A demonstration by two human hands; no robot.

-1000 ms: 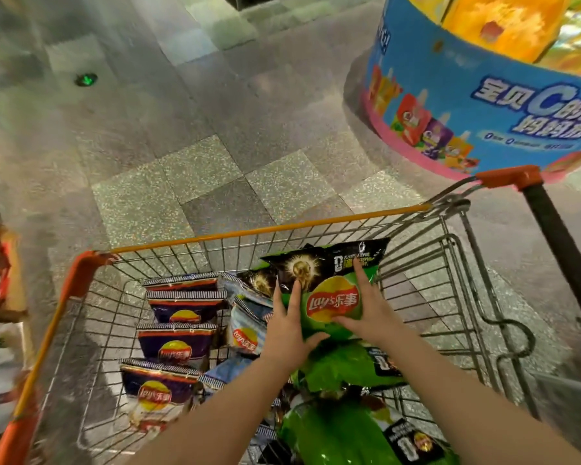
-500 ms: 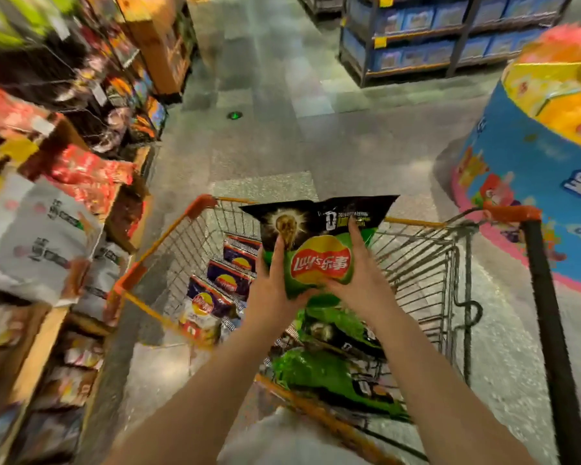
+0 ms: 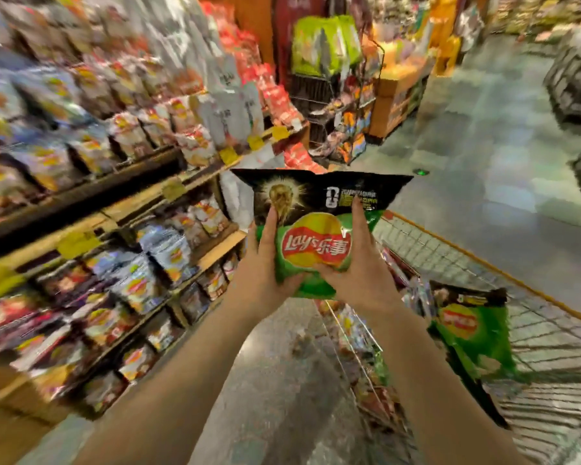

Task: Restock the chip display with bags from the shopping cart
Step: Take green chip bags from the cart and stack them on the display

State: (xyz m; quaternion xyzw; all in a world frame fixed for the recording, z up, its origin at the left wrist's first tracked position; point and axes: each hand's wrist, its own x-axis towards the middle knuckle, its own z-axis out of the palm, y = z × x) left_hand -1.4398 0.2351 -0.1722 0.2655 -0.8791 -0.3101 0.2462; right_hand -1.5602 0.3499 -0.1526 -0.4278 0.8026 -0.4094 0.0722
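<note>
Shelves (image 3: 168, 226) of chips, cart (image 3: 483, 263) holding bags (image 3: 473, 330)

A: The chip bag (image 3: 316, 229) looks like glossy plastic film, with shine on the red and yellow logo and a darker, more matt black top

B: Yes, and the bags on the shelves (image 3: 168, 256) have the same shiny foil look, though blurred. The shelf boards (image 3: 212, 255) seem wood

A: The shopping cart (image 3: 467, 260) is thin metal wire with an orange plastic rim. The floor (image 3: 483, 156) is smooth, polished stone tile, a little reflective
</note>
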